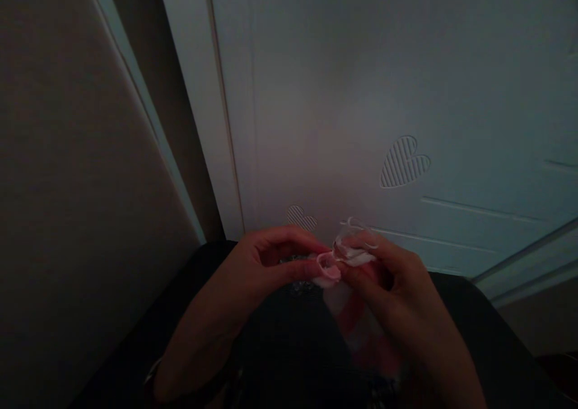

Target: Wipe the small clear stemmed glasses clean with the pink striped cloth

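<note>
A soft pink-and-white piece of fabric (pixel 361 327) hangs down between my hands, in front of dark clothing on my lap. My left hand (pixel 271 258) pinches its folded, rolled edge between thumb and fingers. Close beside it, my right hand (pixel 383 270) grips a bunched whitish part of the same fabric. Thin loose pale threads stick up over the right fingertips. The fingertips of both hands almost meet at the fabric's upper edge. Dim light hides whether anything small is held there too.
A pale panel (pixel 316 126) with carved hearts and grooves stands right in front of me. To the left rises a dark flat surface (pixel 81 186) with a light edge strip. My dark-clothed legs (pixel 280 337) lie below the hands.
</note>
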`<move>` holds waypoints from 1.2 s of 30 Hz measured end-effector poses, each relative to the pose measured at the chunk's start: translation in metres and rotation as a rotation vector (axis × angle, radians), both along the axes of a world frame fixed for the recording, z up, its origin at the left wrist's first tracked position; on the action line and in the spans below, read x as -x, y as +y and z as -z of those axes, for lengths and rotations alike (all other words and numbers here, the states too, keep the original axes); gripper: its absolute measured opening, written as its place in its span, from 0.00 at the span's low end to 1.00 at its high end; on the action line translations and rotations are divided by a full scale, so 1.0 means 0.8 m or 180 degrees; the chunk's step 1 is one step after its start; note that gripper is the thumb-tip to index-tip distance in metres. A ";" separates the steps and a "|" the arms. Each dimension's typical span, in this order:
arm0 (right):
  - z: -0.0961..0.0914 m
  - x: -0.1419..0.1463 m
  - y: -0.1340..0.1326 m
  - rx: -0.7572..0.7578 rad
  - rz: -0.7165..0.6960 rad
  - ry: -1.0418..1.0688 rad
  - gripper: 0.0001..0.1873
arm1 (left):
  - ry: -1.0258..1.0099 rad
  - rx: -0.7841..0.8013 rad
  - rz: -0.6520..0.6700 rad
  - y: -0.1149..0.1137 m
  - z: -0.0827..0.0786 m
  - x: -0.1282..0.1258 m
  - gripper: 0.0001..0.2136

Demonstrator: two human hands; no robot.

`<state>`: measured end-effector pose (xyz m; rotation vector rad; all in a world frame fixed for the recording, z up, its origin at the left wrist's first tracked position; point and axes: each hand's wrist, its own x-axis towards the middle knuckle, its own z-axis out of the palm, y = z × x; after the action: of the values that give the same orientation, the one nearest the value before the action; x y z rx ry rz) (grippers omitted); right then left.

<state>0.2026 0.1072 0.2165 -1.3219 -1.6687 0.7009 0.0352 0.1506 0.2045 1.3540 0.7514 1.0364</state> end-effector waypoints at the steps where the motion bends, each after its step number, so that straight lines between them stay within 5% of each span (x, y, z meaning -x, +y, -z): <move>1: 0.000 -0.001 0.000 0.0006 -0.0002 -0.0014 0.04 | 0.0023 0.0011 0.0038 0.000 -0.001 0.000 0.04; 12: 0.001 0.002 0.006 0.0403 0.0170 0.0140 0.03 | 0.0340 -0.0044 0.0055 -0.002 0.001 0.000 0.08; 26: 0.001 0.005 0.005 0.0372 -0.0013 -0.0140 0.05 | 0.0635 -0.0299 -0.0263 0.006 0.005 0.003 0.06; 36: 0.003 0.023 0.012 0.0169 0.0298 -0.0239 0.08 | 0.0495 -0.0287 -0.0648 0.001 -0.002 0.001 0.02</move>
<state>0.1842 0.1168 0.2144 -1.4702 -1.6456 0.6515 0.0345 0.1518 0.2062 1.4701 0.9843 1.1445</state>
